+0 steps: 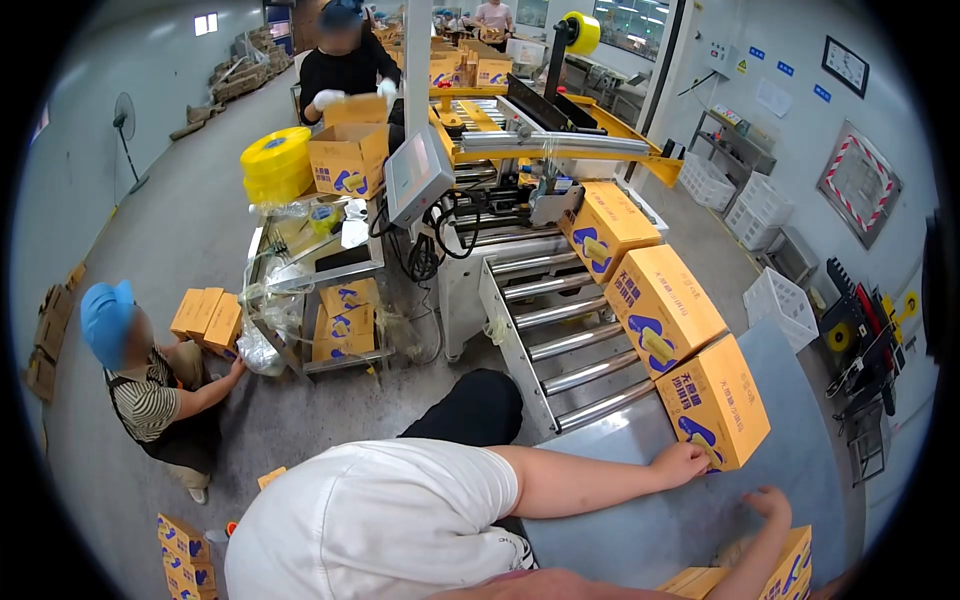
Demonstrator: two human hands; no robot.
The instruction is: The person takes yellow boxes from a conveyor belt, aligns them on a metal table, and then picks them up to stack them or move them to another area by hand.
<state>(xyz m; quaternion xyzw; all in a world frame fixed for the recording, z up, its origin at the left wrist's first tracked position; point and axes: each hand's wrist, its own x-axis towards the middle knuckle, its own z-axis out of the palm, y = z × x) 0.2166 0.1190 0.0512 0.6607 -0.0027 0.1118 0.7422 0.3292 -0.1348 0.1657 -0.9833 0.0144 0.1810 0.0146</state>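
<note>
On a grey metal table, my left hand [680,465] reaches out with curled fingers at the lower front edge of an orange cardboard box [715,405]. This box carries blue and yellow print and is the nearest in a row. My right hand [768,503] hovers over the table just beyond the box, fingers apart and nothing in them. Beneath my right forearm are more orange boxes [790,565], partly hidden. Behind the nearest box stand a second orange box [665,305] and a third orange box [612,230], at the roller conveyor's edge.
The roller conveyor [585,345] leads to a sealing machine [540,140] with yellow tape. A control screen [418,175] stands beside it. At left a person in a blue cap [150,390] crouches by small boxes. Another person [345,70] handles an open carton [347,150]. White crates [780,310] stand right.
</note>
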